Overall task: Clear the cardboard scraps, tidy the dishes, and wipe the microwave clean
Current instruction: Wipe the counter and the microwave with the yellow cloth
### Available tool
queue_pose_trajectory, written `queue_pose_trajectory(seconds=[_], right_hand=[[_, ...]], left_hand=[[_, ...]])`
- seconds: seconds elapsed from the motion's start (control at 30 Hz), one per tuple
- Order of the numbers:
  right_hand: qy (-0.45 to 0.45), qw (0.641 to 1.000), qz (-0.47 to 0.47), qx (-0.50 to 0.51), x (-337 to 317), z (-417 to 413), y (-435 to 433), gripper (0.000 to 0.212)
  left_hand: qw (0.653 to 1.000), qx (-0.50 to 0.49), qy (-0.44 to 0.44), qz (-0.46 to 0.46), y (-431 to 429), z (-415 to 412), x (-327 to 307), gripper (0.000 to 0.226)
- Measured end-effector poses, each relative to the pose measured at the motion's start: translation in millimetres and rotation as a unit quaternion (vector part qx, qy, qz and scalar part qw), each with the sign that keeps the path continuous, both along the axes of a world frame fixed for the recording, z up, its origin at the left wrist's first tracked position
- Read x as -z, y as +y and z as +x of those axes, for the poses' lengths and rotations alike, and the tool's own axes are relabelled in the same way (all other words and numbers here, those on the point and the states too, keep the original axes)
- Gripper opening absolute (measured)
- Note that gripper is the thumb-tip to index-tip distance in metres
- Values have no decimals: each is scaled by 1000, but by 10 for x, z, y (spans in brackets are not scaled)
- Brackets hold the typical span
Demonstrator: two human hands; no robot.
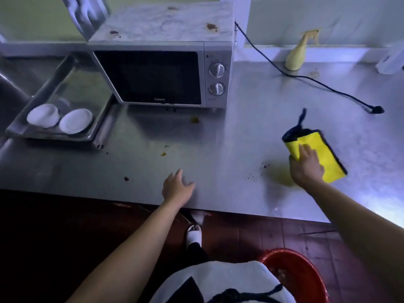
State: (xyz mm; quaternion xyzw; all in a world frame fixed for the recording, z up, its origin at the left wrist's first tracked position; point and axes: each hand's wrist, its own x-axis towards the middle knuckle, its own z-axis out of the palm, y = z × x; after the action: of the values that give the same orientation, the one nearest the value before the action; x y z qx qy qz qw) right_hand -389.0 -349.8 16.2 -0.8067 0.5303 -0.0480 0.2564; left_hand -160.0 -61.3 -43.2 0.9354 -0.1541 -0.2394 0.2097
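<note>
A silver microwave (161, 68) stands at the back of the steel counter (229, 132), its door closed and brown stains on its top. Two white dishes (59, 119) sit in a metal tray (39, 133) to its left. On the right lies a yellow cloth (323, 149) with a dark edge. My right hand (306, 165) rests on the cloth's near corner, fingers laid over it; a grip is not plain. My left hand (177, 186) hovers open over the counter's front edge, holding nothing.
A yellow spray bottle (297, 55) stands at the back right. The microwave's black cord (317, 82) trails across the counter to a loose plug. Crumbs and a yellowish smear (279, 176) dot the counter. A red basin (299, 276) sits on the floor at my right.
</note>
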Motion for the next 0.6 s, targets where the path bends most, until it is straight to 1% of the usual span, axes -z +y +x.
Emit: queue_pose_trajectory(seconds=[0.07,0.1,0.13,0.17,0.23,0.3,0.33,0.4,0.5,0.53,0.6], right_hand=[[124,986,66,-86,321,11,194,60],[171,977,70,-105,456,0,304,61],[194,973,62,-107,554,4,384,62],[194,975,61,-93,604,38,423,62],[150,982,110,-25,598,197,347,59],[124,975,176,49,571,404,160,58],[134,971,186,63,575,506,65,59],[180,969,161,43,625,665,-98,60],[241,964,76,-84,739,706,-308,64],[241,962,56,-118,786,692,-378,64],[217,965,37,-142,882,642,-467,61]], left_hand=[[998,9,-41,55,-14,106,87,78],[996,8,-50,77,-22,153,145,79],[994,5,-52,93,-29,184,211,79],[993,0,-51,103,-36,194,283,79],[992,-9,-68,105,-40,139,427,77],[986,-6,-120,113,-38,41,535,76],[983,-9,-143,118,-37,7,570,76],[978,-22,-169,122,-55,-3,624,76],[974,-35,-191,115,-60,3,675,76],[972,-38,-201,112,-52,1,687,76],[969,-35,-216,114,-35,-9,685,75]])
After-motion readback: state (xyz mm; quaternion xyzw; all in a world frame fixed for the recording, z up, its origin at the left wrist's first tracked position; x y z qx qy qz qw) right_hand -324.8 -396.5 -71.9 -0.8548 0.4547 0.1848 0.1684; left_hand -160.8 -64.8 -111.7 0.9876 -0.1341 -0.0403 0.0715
